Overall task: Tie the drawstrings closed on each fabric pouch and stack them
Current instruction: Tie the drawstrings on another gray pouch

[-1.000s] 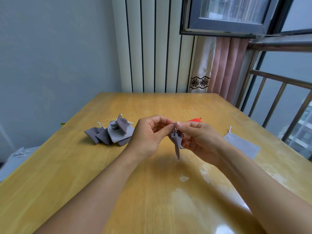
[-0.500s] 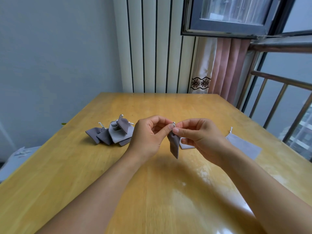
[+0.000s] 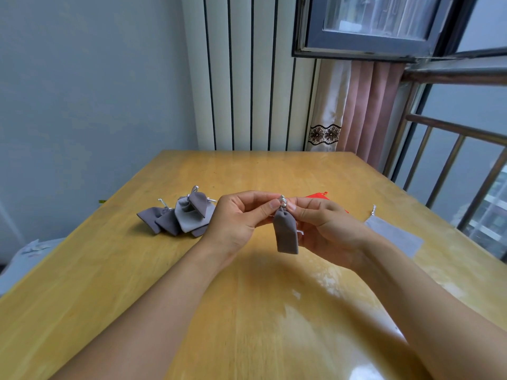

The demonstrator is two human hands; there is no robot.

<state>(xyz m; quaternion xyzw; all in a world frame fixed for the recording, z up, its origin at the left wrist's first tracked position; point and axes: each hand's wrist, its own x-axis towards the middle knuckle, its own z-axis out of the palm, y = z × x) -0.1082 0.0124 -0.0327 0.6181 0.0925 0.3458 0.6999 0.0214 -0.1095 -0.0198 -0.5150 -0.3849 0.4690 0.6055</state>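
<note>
Left hand (image 3: 233, 223) and right hand (image 3: 323, 223) pinch the drawstring (image 3: 282, 202) atop a dark grey pouch (image 3: 286, 233) hanging above the worktop (image 3: 247, 311).

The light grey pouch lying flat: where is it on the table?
Head view: the light grey pouch lies on the table's right side, just beyond the right hand.

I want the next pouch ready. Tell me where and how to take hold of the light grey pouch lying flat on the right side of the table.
Pinch the light grey pouch at its far, narrow neck, where the silver cord sticks up, coming from above with the right hand. The body lies flat on the table, offering little to grasp; the gathered neck looks easiest.
</note>
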